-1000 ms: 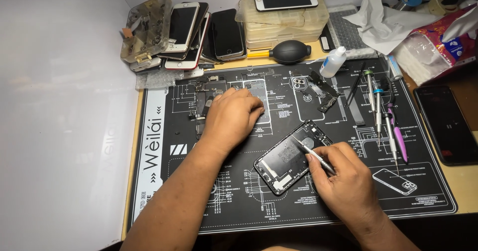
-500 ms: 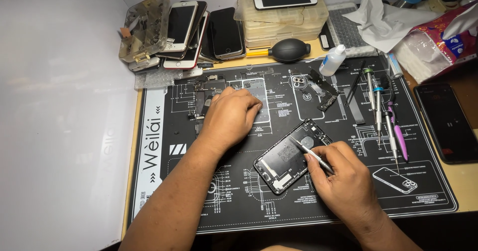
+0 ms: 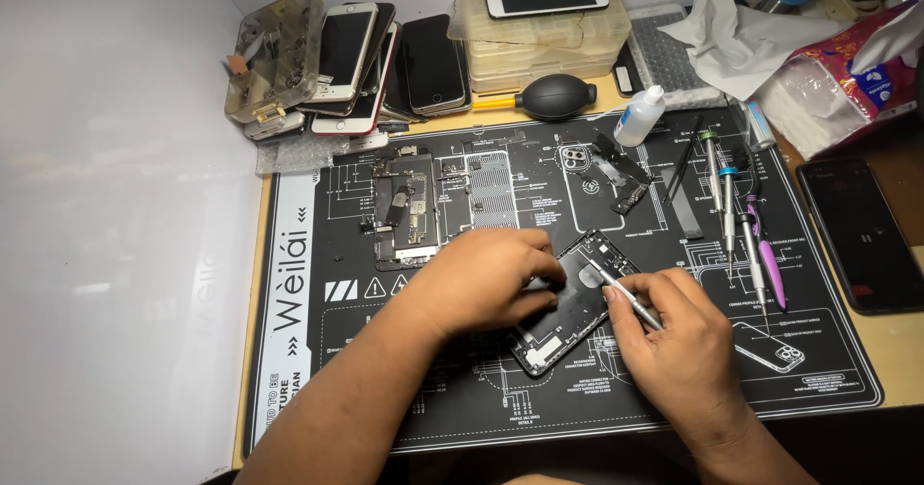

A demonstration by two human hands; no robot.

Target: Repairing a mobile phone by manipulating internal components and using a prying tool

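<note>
Two bare hands work on an opened phone lying on a black repair mat.

The opened phone [image 3: 568,302] lies tilted near the middle of the mat [image 3: 318,350], which covers the surface. The left hand [image 3: 481,278], fingers curled, presses on the phone's left edge. The right hand [image 3: 679,341] is closed around thin metal tweezers [image 3: 621,288], whose tip touches the phone's inside. Screwdrivers [image 3: 731,206] lie to the right.
</note>
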